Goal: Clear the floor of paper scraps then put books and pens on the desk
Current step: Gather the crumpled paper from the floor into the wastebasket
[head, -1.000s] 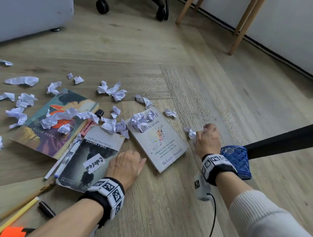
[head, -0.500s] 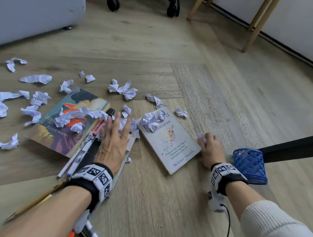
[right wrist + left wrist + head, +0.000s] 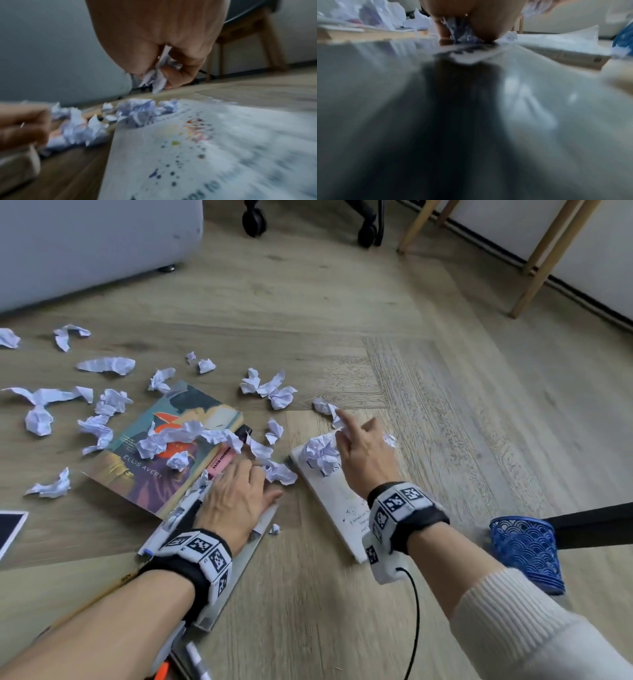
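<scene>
The wood floor fills the room, with a big grey sofa at the far left, chair wheels at the back and pale table legs by the wall on the right. The white book lies flat on the floor in the middle. To the left of the white book a dark book lies flat, mostly under the left arm. Further left of the white book lies a colourful book with a pink eraser beside it. A blue mesh cup lies tipped over on the floor to the right of the white book. Many crumpled paper scraps lie scattered on the floor left of the white book and beyond it, some sit on the colourful book, and one ball of paper rests on the far end of the white book. A pen shows near the bottom edge, left of the white book.

The left hand rests on the dark book with its fingers curled over scraps at its far edge; the wrist view is too blurry to tell if it grips them. The right hand is above the far end of the white book, fingers curled tight on a wad of scraps, one finger pointing out toward a scrap on the floor
</scene>
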`<control>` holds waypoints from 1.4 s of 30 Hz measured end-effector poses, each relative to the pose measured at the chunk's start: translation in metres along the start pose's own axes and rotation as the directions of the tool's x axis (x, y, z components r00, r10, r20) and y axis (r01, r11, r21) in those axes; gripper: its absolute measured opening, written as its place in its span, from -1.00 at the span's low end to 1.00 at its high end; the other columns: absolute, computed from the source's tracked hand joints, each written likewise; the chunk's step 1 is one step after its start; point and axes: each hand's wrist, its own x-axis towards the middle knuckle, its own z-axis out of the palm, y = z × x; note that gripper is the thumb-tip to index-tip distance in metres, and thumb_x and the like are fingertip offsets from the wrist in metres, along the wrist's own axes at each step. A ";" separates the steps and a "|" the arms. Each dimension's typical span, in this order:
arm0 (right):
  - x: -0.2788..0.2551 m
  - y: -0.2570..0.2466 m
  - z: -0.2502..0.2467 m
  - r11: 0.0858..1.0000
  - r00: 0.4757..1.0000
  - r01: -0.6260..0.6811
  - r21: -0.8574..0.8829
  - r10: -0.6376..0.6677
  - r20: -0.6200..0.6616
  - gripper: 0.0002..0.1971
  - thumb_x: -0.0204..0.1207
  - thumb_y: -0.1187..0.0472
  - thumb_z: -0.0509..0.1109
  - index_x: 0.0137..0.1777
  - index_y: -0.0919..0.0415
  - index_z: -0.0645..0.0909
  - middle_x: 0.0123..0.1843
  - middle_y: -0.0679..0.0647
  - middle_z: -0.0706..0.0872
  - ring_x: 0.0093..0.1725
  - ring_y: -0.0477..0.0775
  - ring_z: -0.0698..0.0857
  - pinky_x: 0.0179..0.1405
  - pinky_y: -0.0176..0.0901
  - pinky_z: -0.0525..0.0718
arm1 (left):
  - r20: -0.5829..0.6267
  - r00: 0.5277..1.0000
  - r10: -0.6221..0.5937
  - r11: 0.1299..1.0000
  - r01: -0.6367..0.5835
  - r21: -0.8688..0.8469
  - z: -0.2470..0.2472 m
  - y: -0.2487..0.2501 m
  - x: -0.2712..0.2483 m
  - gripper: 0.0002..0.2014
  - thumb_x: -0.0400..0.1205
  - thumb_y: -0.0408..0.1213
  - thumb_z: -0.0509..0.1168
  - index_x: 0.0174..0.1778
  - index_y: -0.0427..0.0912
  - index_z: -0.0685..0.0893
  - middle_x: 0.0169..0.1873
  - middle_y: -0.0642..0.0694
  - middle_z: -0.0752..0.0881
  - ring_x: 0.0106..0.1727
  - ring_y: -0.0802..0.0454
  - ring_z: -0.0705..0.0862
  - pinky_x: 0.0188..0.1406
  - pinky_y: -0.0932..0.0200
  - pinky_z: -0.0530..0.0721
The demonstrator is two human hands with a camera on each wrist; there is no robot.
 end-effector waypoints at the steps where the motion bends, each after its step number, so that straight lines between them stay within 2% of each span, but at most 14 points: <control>1: 0.001 -0.011 0.008 0.989 0.997 0.061 -0.133 -0.054 0.052 -0.59 0.69 -0.10 0.07 0.51 -0.11 0.33 0.14 0.18 0.40 -0.10 0.14 0.55 -0.25 -0.09 0.53 | -0.001 1.000 -0.013 1.000 0.013 0.000 0.001 -0.001 0.000 -0.63 0.56 0.04 0.30 -0.19 -0.26 0.54 -0.26 -0.23 0.55 -0.28 -0.15 0.56 -0.37 0.00 0.56; 5: -0.014 -0.019 0.040 0.938 0.983 0.130 -0.320 -0.080 0.166 -0.54 0.61 -0.24 0.09 0.29 0.09 0.41 0.29 0.23 0.38 0.21 0.28 0.45 -0.20 0.00 0.60 | 0.023 0.997 -0.072 0.997 0.072 -0.023 0.007 -0.003 -0.001 -0.54 0.45 -0.03 0.45 0.00 -0.27 0.43 -0.16 -0.28 0.48 -0.22 -0.18 0.54 -0.37 -0.02 0.58; 7: -0.024 -0.016 0.046 0.938 0.986 0.162 -0.307 -0.142 0.088 -0.61 0.60 -0.17 0.18 0.11 0.17 0.50 0.10 0.24 0.51 0.05 0.28 0.55 -0.33 -0.02 0.58 | 0.025 0.996 -0.087 0.995 0.087 -0.039 0.011 -0.004 -0.001 -0.43 0.45 -0.06 0.48 0.24 -0.23 0.40 0.01 -0.33 0.44 -0.06 -0.25 0.57 -0.28 -0.07 0.66; 10: -0.038 -0.012 0.045 0.933 0.965 0.261 -0.248 -0.243 0.099 -0.72 0.59 -0.04 0.30 -0.04 0.20 0.47 -0.13 0.20 0.54 -0.29 0.23 0.61 -0.52 -0.08 0.39 | 0.011 0.999 0.041 0.999 -0.040 -0.027 0.017 -0.006 -0.003 -0.47 0.61 -0.06 0.26 0.53 -0.02 0.40 0.43 -0.34 0.46 0.39 -0.35 0.54 0.20 -0.24 0.64; 12: -0.047 -0.006 0.040 0.958 0.960 0.256 -0.126 -0.237 0.152 -0.75 0.62 0.01 0.27 -0.03 0.23 0.46 -0.15 0.20 0.56 -0.33 0.25 0.59 -0.44 -0.05 0.40 | 0.009 0.992 0.127 0.991 -0.126 -0.034 0.016 -0.006 -0.004 -0.57 0.69 -0.03 0.06 0.45 0.03 0.56 0.44 -0.18 0.57 0.41 -0.28 0.58 0.17 -0.21 0.66; 14: -0.055 0.004 0.029 0.992 0.981 0.126 0.023 -0.128 0.142 -0.78 0.62 0.05 0.26 -0.02 0.23 0.46 -0.17 0.20 0.59 -0.28 0.25 0.55 -0.32 -0.05 0.41 | 0.054 0.987 0.153 0.987 -0.150 -0.057 0.017 -0.007 -0.004 -0.55 0.65 -0.01 -0.02 0.29 0.01 0.67 0.26 -0.09 0.70 0.24 -0.22 0.70 -0.09 -0.10 0.73; 17: -0.070 0.031 0.008 0.987 0.992 -0.120 0.108 0.124 -0.034 -0.78 0.60 0.00 0.17 0.06 0.11 0.50 -0.28 0.11 0.60 -0.33 0.16 0.53 -0.31 -0.14 0.37 | 0.063 0.984 0.164 0.981 -0.156 -0.113 0.015 -0.003 -0.004 -0.74 0.63 -0.05 0.17 -0.10 -0.14 0.67 -0.10 -0.09 0.71 -0.12 -0.15 0.66 -0.36 0.00 0.65; 21: -0.101 0.074 -0.027 0.902 0.902 -0.425 -0.073 0.416 -0.117 -0.66 0.66 0.05 0.18 0.42 -0.12 0.42 -0.02 0.15 0.54 -0.26 0.09 0.52 -0.25 -0.12 0.44 | 0.050 0.989 0.139 0.979 -0.129 -0.157 0.011 0.002 -0.004 -0.72 0.45 -0.15 0.47 -0.28 -0.19 0.50 -0.33 -0.16 0.54 -0.32 -0.11 0.51 -0.45 0.02 0.52; 26: -0.148 0.092 -0.020 0.801 0.816 -0.550 -0.237 0.576 0.053 -0.72 0.69 -0.01 0.11 0.31 0.08 0.38 0.17 0.26 0.37 -0.22 0.33 0.63 -0.19 0.05 0.60 | -0.037 0.991 -0.127 0.867 0.093 -0.490 -0.013 0.005 -0.003 -0.76 0.66 -0.24 0.23 -0.25 -0.14 0.32 -0.29 -0.10 0.42 -0.26 -0.02 0.37 -0.30 0.16 0.34; 32: -0.174 0.069 -0.005 0.862 0.844 -0.479 -0.169 0.505 0.181 -0.70 0.63 0.02 0.27 0.21 0.19 0.41 0.09 0.21 0.39 -0.05 0.49 0.64 -0.10 0.10 0.56 | -0.021 0.995 -0.101 0.894 0.081 -0.441 -0.034 0.005 -0.027 -0.84 0.44 -0.48 0.31 -0.24 -0.24 0.44 -0.30 -0.09 0.38 -0.33 -0.05 0.40 -0.42 0.02 0.50; 36: -0.183 0.050 -0.010 0.943 0.922 -0.324 -0.075 0.332 0.199 -0.81 0.54 0.15 0.40 0.06 0.18 0.52 -0.14 0.07 0.48 -0.17 0.22 0.58 -0.25 -0.15 0.38 | 0.180 0.983 -0.026 0.966 0.071 -0.249 -0.023 -0.005 -0.056 -0.85 0.53 -0.41 0.25 -0.02 -0.21 0.48 -0.12 -0.13 0.32 -0.21 -0.07 0.39 -0.36 0.03 0.51; 38: -0.188 0.036 -0.011 0.973 0.941 -0.230 -0.012 0.226 0.253 -0.86 0.52 0.20 0.42 -0.11 0.07 0.47 -0.24 0.00 0.49 -0.31 0.01 0.50 -0.38 -0.30 0.31 | 0.234 0.972 0.032 0.980 0.016 -0.198 -0.025 -0.007 -0.071 -0.86 0.57 -0.26 0.25 0.00 -0.18 0.50 -0.06 -0.20 0.39 -0.17 -0.15 0.52 -0.51 0.05 0.51; 40: -0.191 0.024 -0.007 0.987 0.960 -0.145 0.070 0.123 0.253 -0.75 0.48 0.24 0.44 -0.20 -0.03 0.41 -0.25 -0.08 0.53 -0.32 -0.04 0.52 -0.38 -0.28 0.37 | 0.271 0.961 0.057 0.994 -0.028 -0.109 -0.026 -0.011 -0.083 -0.67 0.57 0.09 0.19 -0.01 -0.13 0.49 -0.05 -0.19 0.44 -0.15 -0.12 0.55 -0.65 0.12 0.45; 42: -0.188 0.009 -0.003 0.995 0.974 -0.075 0.068 0.058 0.218 -0.79 0.44 0.24 0.48 -0.05 -0.08 0.58 -0.19 -0.08 0.60 -0.26 -0.04 0.58 -0.31 -0.17 0.51 | 0.272 0.960 0.060 0.998 -0.058 -0.015 -0.029 -0.014 -0.096 -0.49 0.46 0.30 0.17 0.01 -0.10 0.46 -0.04 -0.17 0.44 -0.19 -0.07 0.52 -0.70 0.19 0.37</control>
